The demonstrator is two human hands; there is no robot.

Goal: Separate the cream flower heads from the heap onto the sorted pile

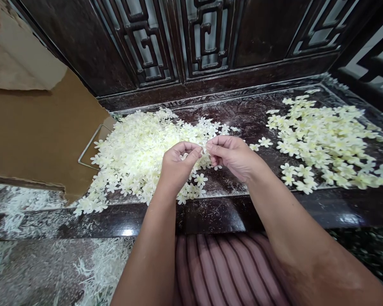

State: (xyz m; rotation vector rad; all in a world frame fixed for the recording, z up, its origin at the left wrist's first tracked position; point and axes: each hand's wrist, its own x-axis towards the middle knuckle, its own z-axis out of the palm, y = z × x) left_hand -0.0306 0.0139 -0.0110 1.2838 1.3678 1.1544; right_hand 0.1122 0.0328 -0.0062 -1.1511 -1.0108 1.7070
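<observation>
My left hand (pixel 178 163) and my right hand (pixel 231 155) meet over a dark wooden bench seat (pixel 252 117), fingertips pinched together on a small cream fabric flower (pixel 204 149) held between them. Right below and to the left lies a big heap of the same cream flowers (pixel 137 155). A second, looser pile of flowers (pixel 325 140) is spread on the bench to the right of my right hand. Both hands are closed in a pinch.
A brown cardboard sheet (pixel 41 136) with a metal wire loop (pixel 89 146) lies at the left. Carved dark wood panels (pixel 178 42) rise behind the bench. White plastic scraps (pixel 98 267) litter the floor. Striped fabric (pixel 223 272) covers my lap.
</observation>
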